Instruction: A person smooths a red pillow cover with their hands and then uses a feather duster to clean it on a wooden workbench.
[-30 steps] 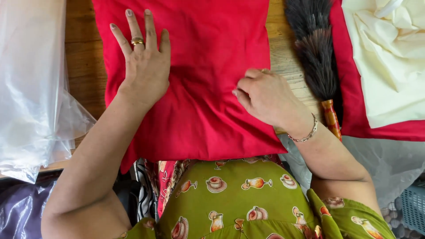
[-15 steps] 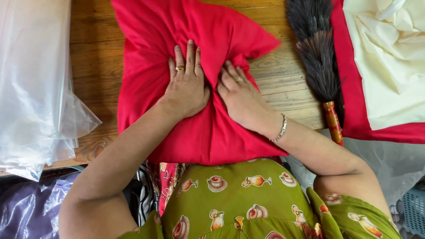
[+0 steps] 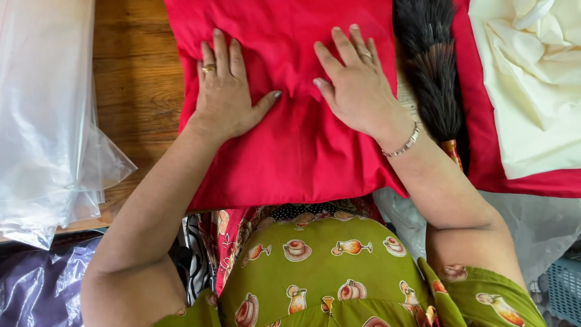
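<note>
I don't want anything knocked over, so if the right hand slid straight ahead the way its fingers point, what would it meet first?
The right hand lies flat on the red cushion, fingers pointing toward the top edge of the picture. Only more cushion lies ahead there; the feather duster lies off to its side, so the way looks free as far as the picture shows.

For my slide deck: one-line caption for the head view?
Both hands, left and right, press flat on a red cushion beside a black duster.

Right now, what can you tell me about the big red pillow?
The red pillow is a soft, plump cushion in plain red cloth, lying flat on the wooden table. Its top edge runs out of view. The left hand and right hand both press on it, palms down, fingers spread. A dark feather duster lies along its right side, and its near edge overhangs the person's lap.
</note>
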